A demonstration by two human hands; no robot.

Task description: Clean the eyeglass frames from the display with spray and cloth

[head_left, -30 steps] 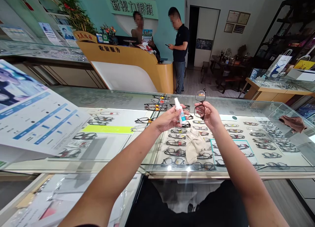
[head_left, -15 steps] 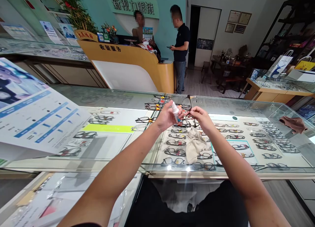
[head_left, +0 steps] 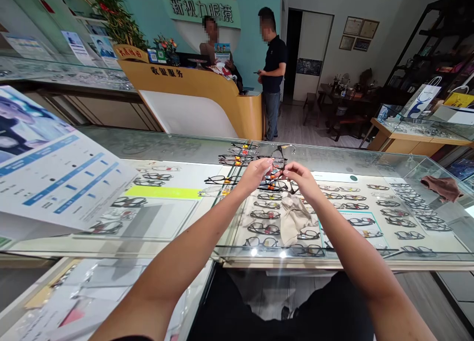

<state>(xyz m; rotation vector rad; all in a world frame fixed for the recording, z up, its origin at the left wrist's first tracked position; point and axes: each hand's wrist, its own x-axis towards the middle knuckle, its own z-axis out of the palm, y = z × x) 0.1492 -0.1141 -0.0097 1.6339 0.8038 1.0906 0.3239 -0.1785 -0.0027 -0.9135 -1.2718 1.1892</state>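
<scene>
My left hand [head_left: 258,174] is closed around a small white spray bottle [head_left: 269,169], of which only a little white shows past the fingers. Dark-framed eyeglasses [head_left: 278,158] are pinched in my right hand [head_left: 299,177], tilted on end just right of the bottle. Both hands are close together above the glass display counter [head_left: 177,148]. Below them, a beige cloth [head_left: 294,220] lies crumpled on the glass, among rows of spectacle frames [head_left: 263,228]. More glasses [head_left: 240,159] with coloured tags sit beyond my left hand.
A large printed card [head_left: 70,168] stands at the left of the counter. A brown cloth [head_left: 440,187] lies at the right. Across the aisle is a wooden cashier desk [head_left: 207,79], with one person [head_left: 211,50] behind it and another person [head_left: 273,59] standing beside it.
My left hand has turned and the bottle, which showed plainly before, is mostly hidden now. The eyeglasses in my right hand have shifted slightly left and tilted.
</scene>
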